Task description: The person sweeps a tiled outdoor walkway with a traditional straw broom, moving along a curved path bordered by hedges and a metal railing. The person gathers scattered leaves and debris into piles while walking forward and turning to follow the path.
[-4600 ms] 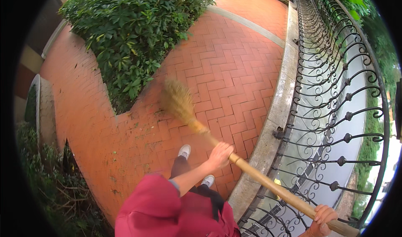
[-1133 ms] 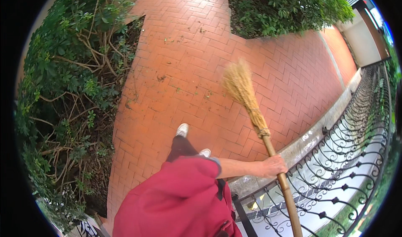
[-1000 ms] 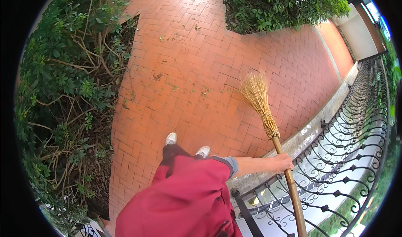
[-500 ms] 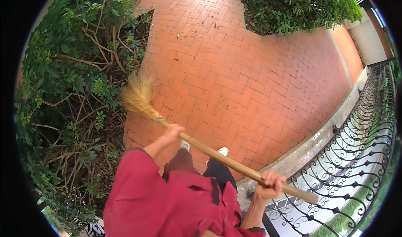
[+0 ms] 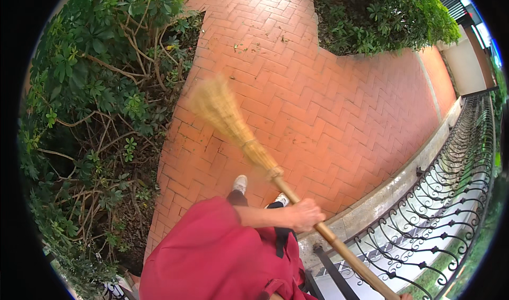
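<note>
A straw broom (image 5: 233, 117) with a long wooden handle slants across the view, its blurred bristles over the brick paving at the upper left. My left hand (image 5: 305, 215) is closed round the handle below the bound straw. At the lower edge only a sliver of my right hand (image 5: 406, 297) shows, against the far end of the handle; most of it is cut off. Small leaf scraps (image 5: 246, 47) lie scattered on the red brick paving (image 5: 318, 120). My shoes stand on the bricks behind the bristles.
Dense shrubs (image 5: 101, 98) with bare branches border the paving on the left. Another planted bed (image 5: 366, 24) juts in at the upper right. Along the right runs a low stone curb (image 5: 387, 186) with a curled black iron railing (image 5: 440, 210).
The broom has swung from the shrub edge rightward and up over the bricks. My left hand has moved right and down; my right hand has gone down toward the lower edge, mostly out of view.
</note>
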A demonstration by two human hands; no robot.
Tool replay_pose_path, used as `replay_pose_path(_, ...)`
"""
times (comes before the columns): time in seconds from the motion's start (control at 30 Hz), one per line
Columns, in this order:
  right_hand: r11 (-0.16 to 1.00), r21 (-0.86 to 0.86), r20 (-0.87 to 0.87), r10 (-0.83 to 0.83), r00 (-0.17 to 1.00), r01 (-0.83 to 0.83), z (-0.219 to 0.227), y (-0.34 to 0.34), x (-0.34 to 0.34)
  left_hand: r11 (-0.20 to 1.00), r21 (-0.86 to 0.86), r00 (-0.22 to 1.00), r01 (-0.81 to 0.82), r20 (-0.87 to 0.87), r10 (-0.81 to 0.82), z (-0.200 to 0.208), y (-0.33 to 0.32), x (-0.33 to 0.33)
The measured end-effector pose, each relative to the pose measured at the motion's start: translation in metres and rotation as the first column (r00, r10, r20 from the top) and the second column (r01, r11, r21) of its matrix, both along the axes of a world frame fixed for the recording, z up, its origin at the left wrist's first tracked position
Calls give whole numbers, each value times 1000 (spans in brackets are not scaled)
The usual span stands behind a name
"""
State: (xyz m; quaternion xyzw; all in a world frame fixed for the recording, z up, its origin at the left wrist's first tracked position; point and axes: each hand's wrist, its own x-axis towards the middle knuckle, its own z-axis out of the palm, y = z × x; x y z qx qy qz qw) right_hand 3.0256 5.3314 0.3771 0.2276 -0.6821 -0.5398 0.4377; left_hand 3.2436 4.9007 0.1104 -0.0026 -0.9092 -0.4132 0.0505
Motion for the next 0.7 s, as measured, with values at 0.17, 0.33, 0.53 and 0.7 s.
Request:
replay_pose_path(0.17, -592, -735, -439, 787, 432, 332, 2, -86, 74, 979, -111, 951, -169, -280, 133, -22, -67, -90)
replay_pose_path(0.33, -581, -506, -601, 767, 223, 638, -32, -227, 89, 963, -78, 941, -259, -244, 233, -106, -152, -105)
replay_pose_path(0.53, -198, -203, -619, 785, 31, 959, -115, -347, 92, 834, -49, 826, -549, 117, 551, -190, -133, 124)
replay_pose_path(0.7, -53, 288, -505, 840, 198, 956, -196, -328, 59, 863, -250, 730, -439, 461, 505, -167, -132, 203)
